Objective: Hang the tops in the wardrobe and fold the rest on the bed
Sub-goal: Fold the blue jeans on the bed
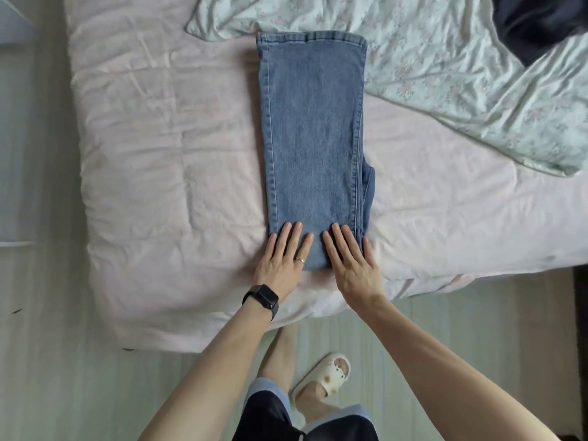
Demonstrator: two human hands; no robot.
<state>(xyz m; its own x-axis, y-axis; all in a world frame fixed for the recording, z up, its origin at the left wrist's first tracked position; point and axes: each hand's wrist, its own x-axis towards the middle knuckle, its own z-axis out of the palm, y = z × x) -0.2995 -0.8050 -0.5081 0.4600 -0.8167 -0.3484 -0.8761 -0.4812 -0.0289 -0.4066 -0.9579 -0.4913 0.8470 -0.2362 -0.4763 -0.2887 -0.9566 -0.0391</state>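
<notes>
A pair of blue jeans [313, 135] lies folded lengthwise in a long strip on the pale pink bed [165, 160], its hems at the far end and its folded end near the bed's front edge. My left hand [281, 261] lies flat with straight fingers on the jeans' near left corner; a ring and a dark watch show on it. My right hand [351, 262] lies flat on the near right corner, fingers straight. Both hands press the denim down.
A crumpled mint floral duvet [445, 74] covers the bed's far right part and touches the jeans' far end. A dark garment [537, 23] lies at the top right corner. Pale wooden floor [63, 393] runs along the front, where my foot in a white slipper [324, 375] stands.
</notes>
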